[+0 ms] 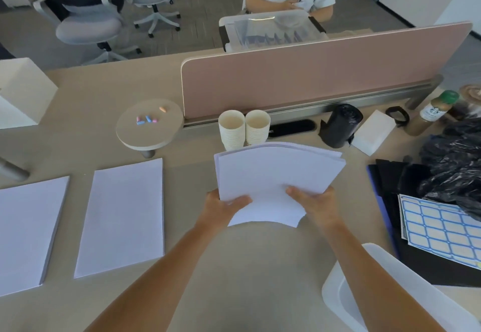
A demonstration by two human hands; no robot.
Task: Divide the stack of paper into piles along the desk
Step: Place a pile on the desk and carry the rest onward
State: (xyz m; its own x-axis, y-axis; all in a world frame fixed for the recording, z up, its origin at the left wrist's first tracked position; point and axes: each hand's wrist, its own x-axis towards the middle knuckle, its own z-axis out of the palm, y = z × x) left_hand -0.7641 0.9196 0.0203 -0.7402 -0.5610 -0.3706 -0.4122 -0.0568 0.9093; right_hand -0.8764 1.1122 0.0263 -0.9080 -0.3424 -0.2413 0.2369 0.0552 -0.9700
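Observation:
A thick stack of white paper (273, 175) is held above the beige desk (234, 266) in front of me, its far end bowed upward. My left hand (221, 208) grips its near left corner, thumb on top. My right hand (316, 205) grips the near right edge, thumb on top as well. Two white piles lie flat on the desk to the left: one (122, 217) beside my left arm, another (26, 232) at the left edge of view.
Two paper-cup stacks (243, 128) stand just behind the held paper, by a pink divider (312, 76). A round stand (149, 123), black bag roll (341, 126), white box (373, 131), bottle (429, 113), black bags and label sheets (440, 227) crowd the right. A white tray (377, 292) sits near right.

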